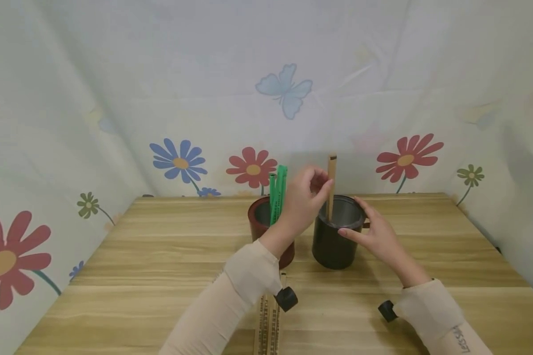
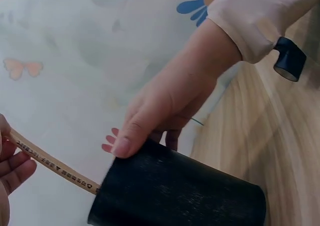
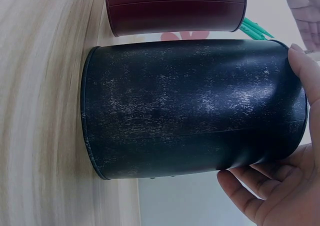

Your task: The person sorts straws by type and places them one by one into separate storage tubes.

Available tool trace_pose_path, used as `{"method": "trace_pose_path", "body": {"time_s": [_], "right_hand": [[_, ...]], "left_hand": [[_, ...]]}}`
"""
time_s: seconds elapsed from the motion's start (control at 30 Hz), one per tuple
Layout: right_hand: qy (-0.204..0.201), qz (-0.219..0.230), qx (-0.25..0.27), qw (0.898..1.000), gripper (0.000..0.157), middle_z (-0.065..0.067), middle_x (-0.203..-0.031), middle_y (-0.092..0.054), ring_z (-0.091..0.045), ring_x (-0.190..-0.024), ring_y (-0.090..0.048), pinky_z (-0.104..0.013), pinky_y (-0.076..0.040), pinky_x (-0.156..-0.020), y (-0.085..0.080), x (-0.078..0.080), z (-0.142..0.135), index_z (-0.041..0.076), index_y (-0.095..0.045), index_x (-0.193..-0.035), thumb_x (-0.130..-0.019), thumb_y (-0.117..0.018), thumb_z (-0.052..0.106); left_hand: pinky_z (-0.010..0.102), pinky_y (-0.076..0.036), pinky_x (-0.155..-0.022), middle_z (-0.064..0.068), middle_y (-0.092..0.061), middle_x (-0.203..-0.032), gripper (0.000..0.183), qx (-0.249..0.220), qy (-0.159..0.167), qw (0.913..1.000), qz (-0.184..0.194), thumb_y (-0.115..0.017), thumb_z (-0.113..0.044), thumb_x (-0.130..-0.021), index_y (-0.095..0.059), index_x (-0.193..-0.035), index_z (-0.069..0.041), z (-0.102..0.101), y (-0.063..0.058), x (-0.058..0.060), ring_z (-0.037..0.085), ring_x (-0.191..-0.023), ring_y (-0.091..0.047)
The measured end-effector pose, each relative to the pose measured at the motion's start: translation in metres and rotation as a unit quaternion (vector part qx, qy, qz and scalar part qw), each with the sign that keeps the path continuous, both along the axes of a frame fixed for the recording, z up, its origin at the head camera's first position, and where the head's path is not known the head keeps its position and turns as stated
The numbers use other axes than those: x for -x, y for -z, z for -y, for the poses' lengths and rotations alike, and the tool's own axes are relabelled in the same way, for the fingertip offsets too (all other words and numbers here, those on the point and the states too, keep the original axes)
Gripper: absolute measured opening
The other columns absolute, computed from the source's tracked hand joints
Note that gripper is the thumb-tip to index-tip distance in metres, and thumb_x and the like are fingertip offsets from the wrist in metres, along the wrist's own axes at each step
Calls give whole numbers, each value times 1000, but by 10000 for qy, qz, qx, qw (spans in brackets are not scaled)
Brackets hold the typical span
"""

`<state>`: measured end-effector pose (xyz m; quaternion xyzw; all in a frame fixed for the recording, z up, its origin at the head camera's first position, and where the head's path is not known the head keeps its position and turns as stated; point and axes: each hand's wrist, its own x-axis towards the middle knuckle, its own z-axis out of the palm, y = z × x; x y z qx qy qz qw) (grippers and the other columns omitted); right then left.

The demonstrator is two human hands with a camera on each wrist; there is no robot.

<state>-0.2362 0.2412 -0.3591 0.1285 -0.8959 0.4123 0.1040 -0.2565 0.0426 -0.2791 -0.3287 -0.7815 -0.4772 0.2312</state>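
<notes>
My left hand (image 1: 303, 199) pinches a brown paper-wrapped stick with printed lettering (image 2: 55, 165) between thumb and fingers. The stick's lower end is down inside a black leather-like cylindrical holder (image 1: 334, 249), hidden by its wall in the left wrist view. My right hand (image 1: 379, 239) grips this holder near its rim, thumb on the near side and fingers around the far right side. The holder stands upright on the table. Left of it is a dark red holder (image 1: 257, 223) with several green wrapped sticks (image 1: 279, 190) in it, partly behind my left wrist.
More brown printed sticks (image 1: 268, 320) lie on the wooden table (image 1: 182, 246) near the front, partly under my left sleeve. A white cloth with flowers and butterflies (image 1: 204, 98) hangs behind the table and at its sides.
</notes>
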Motion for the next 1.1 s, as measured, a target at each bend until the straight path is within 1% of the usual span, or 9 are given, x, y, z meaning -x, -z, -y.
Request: {"method": "trace_pose_path", "body": {"time_s": [0.13, 0.23, 0.33, 0.53, 0.63, 0.73, 0.87, 1.0, 1.1], "right_hand": [[-20, 12, 1, 10000, 86, -27, -143, -41, -41, -118, -52, -56, -47, -93, 1, 1, 0, 3, -25, -150, -85, -72, 33], [-35, -12, 4, 10000, 86, -27, -142, -42, -41, -118, -51, -56, -47, -93, 1, 1, 0, 2, -25, -150, -85, -72, 33], [-46, -22, 10, 10000, 86, -28, -143, -41, -41, -118, -51, -56, -47, -93, 1, 1, 1, 1, -25, -150, -85, -72, 32], [-40, -4, -36, 10000, 86, -28, -144, -40, -42, -117, -52, -56, -47, -92, 1, 0, 1, 2, -24, -151, -86, -71, 34], [-49, 15, -31, 10000, 86, -28, -144, -39, -42, -118, -52, -56, -47, -93, 1, 0, 1, 3, -23, -151, -86, -71, 34], [-42, 36, -18, 10000, 86, -28, -145, -39, -43, -117, -52, -57, -47, -92, 1, -1, 1, 4, -23, -152, -87, -70, 34], [-36, 47, -11, 10000, 86, -29, -145, -38, -43, -117, -53, -57, -47, -92, 1, -2, 1, 3, -22, -152, -87, -71, 33], [-35, 61, -12, 10000, 86, -29, -146, -37, -44, -119, -51, -57, -47, -93, 0, -2, 0, 2, -22, -151, -87, -70, 33], [-71, 7, 25, 10000, 85, -30, -144, -39, -44, -118, -52, -57, -47, -92, 0, -3, 0, 2, -23, -151, -87, -71, 32]], "left_hand": [[16, -52, -76, 12, -61, -96, 14, 440, -69, 9987, 257, -60, -13, -94, -58, -102, -1, 0, 10, 0, 18, -84, -60], [16, -51, -75, 10, -60, -96, 13, 791, -179, 9962, 314, -61, -13, -94, -59, -100, -2, 0, 16, 0, 17, -84, -58], [18, -51, -75, 10, -60, -95, 12, 1105, -337, 9928, 324, -63, -14, -93, -60, -99, -3, 0, 19, 0, 18, -84, -59], [20, -52, -76, 8, -59, -97, 12, 1631, -644, 9833, 490, -66, -18, -91, -64, -97, -7, 0, 22, 0, 18, -88, -60], [20, -51, -76, 6, -59, -98, 12, 1774, -753, 9795, 579, -67, -19, -91, -64, -97, -9, 0, 22, 0, 17, -88, -59], [22, -51, -78, 5, -58, -101, 15, 1822, -773, 9774, 737, -67, -21, -90, -63, -100, -10, 2, 21, 0, 16, -90, -59], [26, -52, -83, 6, -58, -104, 20, 1845, -718, 9763, 873, -68, -21, -90, -62, -104, -9, 5, 18, -2, 19, -96, -59], [26, -51, -84, 7, -58, -105, 21, 1880, -655, 9762, 860, -68, -21, -90, -62, -105, -8, 9, 14, -4, 19, -97, -59], [27, -52, -86, 7, -58, -107, 23, 1849, -564, 9772, 881, -67, -21, -90, -62, -108, -7, 13, 9, -8, 19, -99, -59]]}}
